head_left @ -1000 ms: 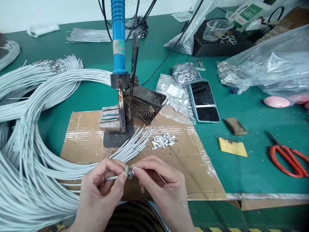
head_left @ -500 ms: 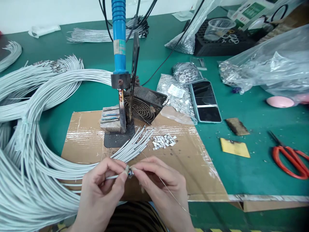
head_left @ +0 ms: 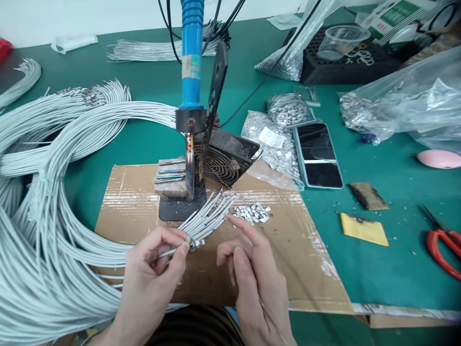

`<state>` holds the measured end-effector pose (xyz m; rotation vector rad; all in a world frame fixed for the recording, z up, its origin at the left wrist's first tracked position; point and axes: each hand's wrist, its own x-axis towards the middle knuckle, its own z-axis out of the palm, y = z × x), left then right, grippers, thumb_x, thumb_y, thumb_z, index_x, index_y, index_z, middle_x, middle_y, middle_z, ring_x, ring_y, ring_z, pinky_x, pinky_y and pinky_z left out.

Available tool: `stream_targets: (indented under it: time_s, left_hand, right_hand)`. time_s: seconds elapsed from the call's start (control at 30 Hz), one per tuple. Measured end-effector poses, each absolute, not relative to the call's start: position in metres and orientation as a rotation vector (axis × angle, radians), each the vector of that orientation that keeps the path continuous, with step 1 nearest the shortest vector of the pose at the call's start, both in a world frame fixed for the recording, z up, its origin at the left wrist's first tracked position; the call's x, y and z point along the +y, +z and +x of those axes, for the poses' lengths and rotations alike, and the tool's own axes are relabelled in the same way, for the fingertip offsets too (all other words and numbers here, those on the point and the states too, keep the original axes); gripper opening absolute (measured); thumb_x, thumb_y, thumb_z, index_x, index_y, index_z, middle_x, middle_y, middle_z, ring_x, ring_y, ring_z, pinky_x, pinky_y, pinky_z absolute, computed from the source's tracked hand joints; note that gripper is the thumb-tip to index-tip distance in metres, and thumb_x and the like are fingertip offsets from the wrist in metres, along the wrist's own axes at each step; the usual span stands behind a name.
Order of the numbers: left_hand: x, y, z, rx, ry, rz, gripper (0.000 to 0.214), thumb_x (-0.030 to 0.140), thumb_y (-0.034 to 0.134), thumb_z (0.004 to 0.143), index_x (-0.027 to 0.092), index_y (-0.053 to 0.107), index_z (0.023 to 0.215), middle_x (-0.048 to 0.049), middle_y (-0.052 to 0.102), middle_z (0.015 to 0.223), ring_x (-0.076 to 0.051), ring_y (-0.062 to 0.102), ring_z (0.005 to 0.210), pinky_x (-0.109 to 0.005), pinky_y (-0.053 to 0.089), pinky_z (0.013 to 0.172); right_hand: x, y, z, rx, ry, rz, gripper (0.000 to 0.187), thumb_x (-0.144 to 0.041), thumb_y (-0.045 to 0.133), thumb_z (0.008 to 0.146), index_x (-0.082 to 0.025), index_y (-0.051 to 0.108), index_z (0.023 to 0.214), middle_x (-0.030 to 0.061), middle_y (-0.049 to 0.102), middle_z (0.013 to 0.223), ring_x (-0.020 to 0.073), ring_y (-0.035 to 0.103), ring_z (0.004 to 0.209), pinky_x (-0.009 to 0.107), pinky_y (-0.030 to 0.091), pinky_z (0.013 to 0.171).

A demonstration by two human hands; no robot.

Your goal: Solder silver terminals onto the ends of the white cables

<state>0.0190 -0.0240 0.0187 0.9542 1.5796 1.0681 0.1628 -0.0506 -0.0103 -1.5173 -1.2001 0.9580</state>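
Observation:
My left hand (head_left: 153,271) pinches the end of a white cable (head_left: 166,253) between thumb and forefinger. A small silvery-white tab (head_left: 199,243) sticks out at the cable's tip, just past the fingertips. My right hand (head_left: 254,266) is apart from it on the right, forefinger stretched toward a pile of small silvery-white tabs (head_left: 252,213) and the other fingers curled in. A thin solder wire (head_left: 261,303) shows faintly along its palm; the grip on it is mostly hidden. Beyond both hands fan out the loose ends of a cable bundle (head_left: 211,214).
A blue-handled soldering iron (head_left: 192,81) stands upright in a holder before a dirty fan (head_left: 226,161), on cardboard (head_left: 133,192). Thick cable coils (head_left: 46,202) fill the left. Rightward lie a phone (head_left: 320,156), a yellow sponge (head_left: 363,229) and red-handled scissors (head_left: 441,250).
My right hand has left the cable tip and moved right, its forefinger now stretched toward the tab pile. My left hand keeps its pinch. The view has shifted slightly.

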Motion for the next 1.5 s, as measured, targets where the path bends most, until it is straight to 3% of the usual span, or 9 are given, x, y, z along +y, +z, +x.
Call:
stream_targets:
  time_s: [0.1,0.17,0.23,0.3,0.57,0.7,0.9,1.13,1.5]
  left_hand:
    - [-0.020,0.017,0.019,1.560,1.118,0.948,0.014,0.017,0.076,0.082,0.020,0.071,0.068,-0.0022,0.075,0.084,-0.012,0.069,0.075,-0.015,0.053,0.067]
    - [-0.018,0.016,0.018,1.557,1.141,0.947,0.015,0.015,0.075,0.083,0.020,0.071,0.069,-0.0012,0.075,0.084,-0.011,0.069,0.075,-0.012,0.052,0.068]
    - [-0.016,0.015,0.017,1.554,1.147,0.956,0.016,0.015,0.074,0.085,0.020,0.071,0.070,-0.0007,0.075,0.084,-0.010,0.069,0.075,-0.011,0.052,0.068]
    - [-0.013,0.012,0.015,1.543,1.144,0.990,0.016,0.016,0.073,0.086,0.020,0.071,0.071,-0.0009,0.076,0.085,-0.010,0.070,0.075,-0.012,0.053,0.068]
    - [0.000,0.010,0.003,1.574,1.032,1.151,0.015,0.018,0.072,0.089,0.020,0.071,0.074,-0.0009,0.075,0.088,-0.009,0.068,0.072,-0.012,0.052,0.064]
    - [0.005,0.011,0.004,1.582,1.011,1.183,0.016,0.019,0.069,0.092,0.021,0.070,0.076,-0.0012,0.075,0.090,-0.010,0.067,0.073,-0.013,0.051,0.063]
    - [0.015,0.017,0.016,1.628,1.091,1.165,0.015,0.020,0.072,0.084,0.018,0.069,0.069,-0.0030,0.075,0.082,-0.010,0.066,0.066,-0.013,0.049,0.055]
    - [0.021,0.020,0.019,1.623,1.108,1.177,0.014,0.019,0.070,0.084,0.018,0.071,0.070,-0.0025,0.075,0.075,-0.010,0.063,0.059,-0.013,0.048,0.051]
    - [0.022,0.018,0.023,1.575,1.164,1.129,0.014,0.014,0.071,0.087,0.021,0.071,0.074,0.0031,0.076,0.082,-0.007,0.070,0.069,-0.008,0.052,0.062]
  right_hand:
    - [-0.046,-0.007,0.162,-1.232,0.929,-1.585,0.030,-0.029,0.038,0.109,-0.029,0.052,0.135,-0.0053,0.064,0.074,0.0150,0.056,0.063,0.028,0.044,0.066]
    - [-0.043,-0.005,0.163,-1.270,0.835,-1.639,0.015,-0.029,0.042,0.107,-0.028,0.057,0.110,-0.0047,0.059,0.074,0.0147,0.054,0.064,0.028,0.042,0.066]
    - [-0.040,-0.005,0.165,-1.304,0.786,-1.637,0.021,-0.028,0.043,0.106,-0.026,0.050,0.087,-0.0045,0.051,0.072,0.0141,0.049,0.063,0.028,0.040,0.064]
    - [-0.035,-0.005,0.167,-1.316,0.840,-1.556,0.030,-0.027,0.041,0.108,-0.024,0.044,0.078,-0.0041,0.045,0.070,0.0141,0.045,0.062,0.028,0.039,0.063]
    - [-0.019,-0.007,0.162,-1.165,1.067,-1.334,0.022,-0.020,0.063,0.097,-0.024,0.062,0.075,0.0042,0.074,0.114,0.0220,0.070,0.110,0.032,0.052,0.093]
    - [-0.016,-0.006,0.158,-1.099,1.133,-1.342,0.022,-0.017,0.064,0.095,-0.025,0.062,0.074,0.0014,0.080,0.112,0.0207,0.076,0.106,0.029,0.056,0.088]
    - [-0.010,-0.001,0.156,-1.096,1.089,-1.352,0.022,-0.015,0.065,0.093,-0.026,0.063,0.073,-0.0021,0.082,0.108,0.0154,0.077,0.099,0.024,0.056,0.089]
    - [-0.002,-0.008,0.158,-1.078,1.096,-1.300,0.021,-0.013,0.068,0.091,-0.025,0.065,0.074,-0.0015,0.082,0.107,0.0152,0.078,0.098,0.022,0.059,0.087]
    - [0.002,-0.004,0.158,-1.045,1.066,-1.337,0.022,-0.015,0.069,0.091,-0.025,0.063,0.071,-0.0006,0.083,0.105,0.0164,0.079,0.096,0.024,0.061,0.087]
